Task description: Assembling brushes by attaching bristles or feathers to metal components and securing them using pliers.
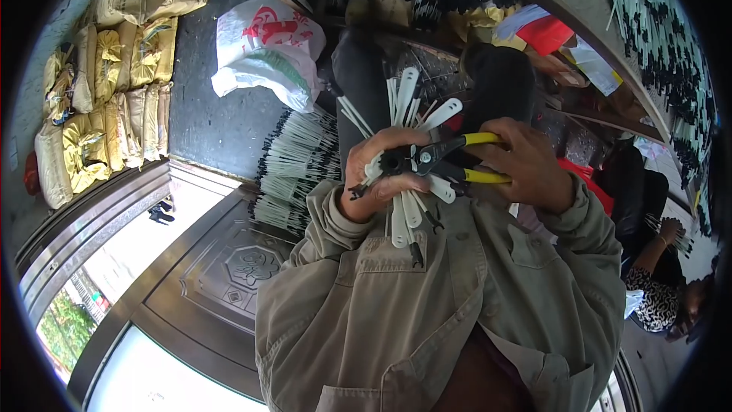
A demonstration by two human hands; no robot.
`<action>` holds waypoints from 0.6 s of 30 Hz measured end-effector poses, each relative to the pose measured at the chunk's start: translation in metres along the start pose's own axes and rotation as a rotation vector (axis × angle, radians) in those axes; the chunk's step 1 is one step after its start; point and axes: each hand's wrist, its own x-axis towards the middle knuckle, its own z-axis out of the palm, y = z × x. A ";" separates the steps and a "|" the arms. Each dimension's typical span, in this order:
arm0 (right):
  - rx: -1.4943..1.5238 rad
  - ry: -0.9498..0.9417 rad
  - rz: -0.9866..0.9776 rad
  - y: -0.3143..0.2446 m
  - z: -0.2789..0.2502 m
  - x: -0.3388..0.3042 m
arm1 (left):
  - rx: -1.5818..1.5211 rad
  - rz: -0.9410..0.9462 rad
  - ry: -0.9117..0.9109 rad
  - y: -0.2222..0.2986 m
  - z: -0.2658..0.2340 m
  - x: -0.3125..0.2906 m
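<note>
Where the white strips (406, 90) sit: bunched in the left hand (360, 159), which is curled around them
Feel: probably light, bendy, kinda slippery; grab mid-bundle
Pliers (431, 156): right hand (530, 164) gripping the yellow handles (486, 176)

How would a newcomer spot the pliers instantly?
Find the person's khaki jacket, filling the lower middle. Above its chest, the right hand grips the pliers, dark head pointing toward the left hand and its bunch of white strips. Bright yellow handles set the tool apart from the white strips around it.
</note>
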 end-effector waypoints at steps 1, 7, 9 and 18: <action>-0.079 0.024 0.019 -0.002 0.000 0.000 | 0.023 0.010 0.048 0.002 0.003 -0.001; -0.029 0.083 0.048 0.012 0.025 -0.002 | 0.178 -0.006 0.232 -0.001 0.019 -0.006; 0.054 0.067 0.081 0.019 0.047 -0.006 | 0.208 -0.001 0.269 -0.002 0.022 -0.004; 0.099 0.006 0.015 0.025 0.018 -0.002 | 0.122 -0.023 0.089 0.004 0.006 0.001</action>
